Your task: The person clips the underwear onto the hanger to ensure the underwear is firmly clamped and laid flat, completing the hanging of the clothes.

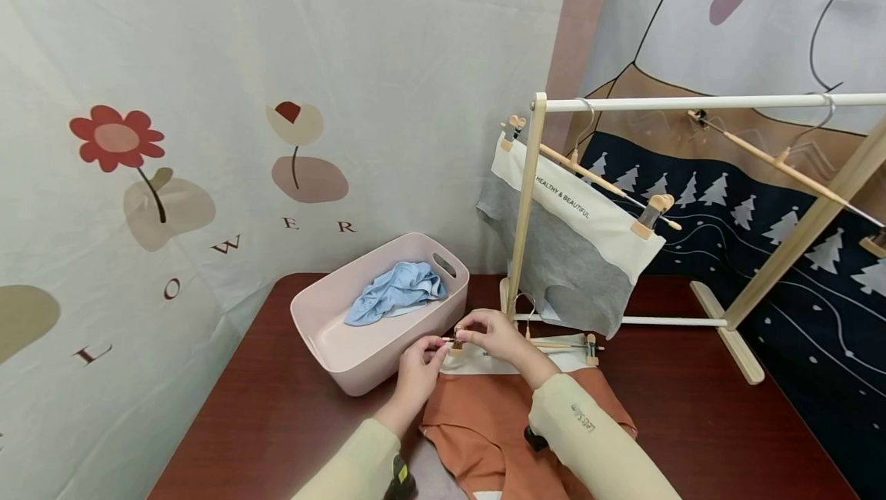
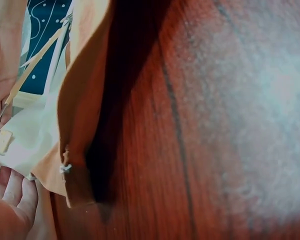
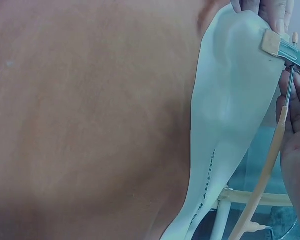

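The orange garment [image 1: 477,400] lies on our desk [image 1: 291,431] at 6 o'clock, its white band clipped to a wooden hanger [image 1: 550,345]. From the garment, going left to right: at 10 o'clock a pink basin [image 1: 381,378] holds a crumpled blue cloth [image 1: 398,292], its near wall just beside our left hand [image 1: 415,368], which pinches the hanger's left end. Our right hand [image 1: 498,338] pinches the left clip [image 1: 457,345]. At 12 o'clock the rack's left post [image 1: 527,200] stands close behind the hanger's hook. At 1 o'clock a grey-and-white garment [image 1: 574,277] hangs in the way, its hem near the right clip [image 1: 591,349]. At 2 o'clock we see a second hanger [image 1: 761,158].

Desk surface runs from the basin to the left edge at 9 o'clock, and from the orange garment to the right edge at 3 o'clock.
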The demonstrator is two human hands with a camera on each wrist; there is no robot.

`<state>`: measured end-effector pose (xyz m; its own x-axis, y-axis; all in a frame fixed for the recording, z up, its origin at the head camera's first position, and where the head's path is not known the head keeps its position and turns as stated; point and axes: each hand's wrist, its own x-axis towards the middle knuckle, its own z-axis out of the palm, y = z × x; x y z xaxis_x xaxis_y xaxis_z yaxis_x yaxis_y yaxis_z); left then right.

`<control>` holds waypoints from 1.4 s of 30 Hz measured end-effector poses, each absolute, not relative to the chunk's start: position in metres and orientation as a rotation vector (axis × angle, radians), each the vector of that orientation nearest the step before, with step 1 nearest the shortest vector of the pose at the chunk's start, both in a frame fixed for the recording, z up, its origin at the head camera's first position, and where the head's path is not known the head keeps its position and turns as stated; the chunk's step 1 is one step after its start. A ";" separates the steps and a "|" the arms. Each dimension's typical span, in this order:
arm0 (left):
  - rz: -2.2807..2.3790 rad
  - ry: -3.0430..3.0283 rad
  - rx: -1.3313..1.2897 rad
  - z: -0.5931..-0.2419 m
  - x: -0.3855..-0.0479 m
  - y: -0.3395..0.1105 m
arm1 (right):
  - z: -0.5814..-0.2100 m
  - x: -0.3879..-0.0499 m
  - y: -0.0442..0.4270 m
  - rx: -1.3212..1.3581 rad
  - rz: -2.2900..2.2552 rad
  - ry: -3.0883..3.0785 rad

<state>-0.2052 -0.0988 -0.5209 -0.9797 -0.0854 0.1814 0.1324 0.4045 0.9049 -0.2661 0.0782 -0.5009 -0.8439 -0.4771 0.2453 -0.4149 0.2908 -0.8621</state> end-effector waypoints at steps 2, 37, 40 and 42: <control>-1.610 -2.460 -0.038 -0.521 -0.206 -0.099 | -0.500 -0.266 0.078 -0.855 -1.608 2.485; -1.146 -2.650 -0.104 -0.499 -0.188 -0.093 | -0.505 -0.238 0.104 -0.989 -1.074 2.967; -1.136 -2.618 -0.168 -0.494 -0.190 -0.085 | -0.501 -0.227 0.124 -1.014 -0.946 3.043; -1.125 -2.613 -0.217 -0.491 -0.190 -0.078 | -0.500 -0.219 0.138 -1.029 -0.869 3.068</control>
